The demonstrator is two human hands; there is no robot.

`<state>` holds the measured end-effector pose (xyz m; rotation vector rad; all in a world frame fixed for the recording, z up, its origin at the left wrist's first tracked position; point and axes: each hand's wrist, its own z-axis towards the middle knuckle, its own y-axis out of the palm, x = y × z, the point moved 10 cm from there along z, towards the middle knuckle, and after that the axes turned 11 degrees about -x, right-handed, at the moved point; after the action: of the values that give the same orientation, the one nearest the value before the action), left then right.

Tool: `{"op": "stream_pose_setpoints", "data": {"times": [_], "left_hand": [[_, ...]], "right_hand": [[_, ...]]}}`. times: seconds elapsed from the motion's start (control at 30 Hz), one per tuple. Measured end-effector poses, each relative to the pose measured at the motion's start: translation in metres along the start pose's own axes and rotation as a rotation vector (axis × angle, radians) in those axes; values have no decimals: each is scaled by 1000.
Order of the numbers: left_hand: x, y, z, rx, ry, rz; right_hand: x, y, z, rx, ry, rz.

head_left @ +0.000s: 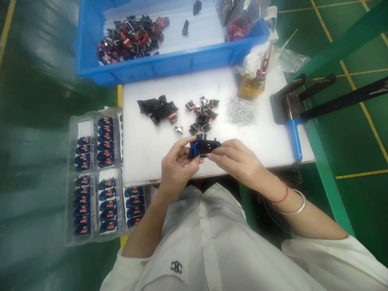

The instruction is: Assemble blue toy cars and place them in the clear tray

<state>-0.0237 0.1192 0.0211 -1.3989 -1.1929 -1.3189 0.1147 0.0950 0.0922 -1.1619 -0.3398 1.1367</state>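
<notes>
A small blue and black toy-car-like part (205,148) is held level near the table's front edge. My left hand (178,163) grips its blue left end between thumb and fingers. At the black right end, my right hand (235,159) has its thumb and fingertips closed on the part. Just beyond lies a cluster of small black, silver and red pieces (203,117). Flat black plates (156,107) are stacked to the left of these, with a red piece (172,118) beside them. A pile of thin metal pins (241,110) lies to the right.
A blue bin (169,64) with many small red and black pieces stands at the back. Clear trays (93,173) of blue parts are at the left. A yellow holder (251,87) with a tool and a blue-handled clamp (294,139) are on the right.
</notes>
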Motion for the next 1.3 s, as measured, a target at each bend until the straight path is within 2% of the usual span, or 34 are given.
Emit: {"op": "stream_pose_setpoints", "data": {"times": [0.5,0.77,1.1,1.3], "left_hand": [[-7,3,3,50,-107,-103],[-8,5,4,32,-113,-109],[-15,1,5,68,-147,-192],[-32,2,5,107,-264,-366]], "right_hand": [[9,2,-1,-11,55,67],[17,2,0,8,66,153],[15,5,-1,-15,74,96],[14,6,-7,87,125,-77]]}}
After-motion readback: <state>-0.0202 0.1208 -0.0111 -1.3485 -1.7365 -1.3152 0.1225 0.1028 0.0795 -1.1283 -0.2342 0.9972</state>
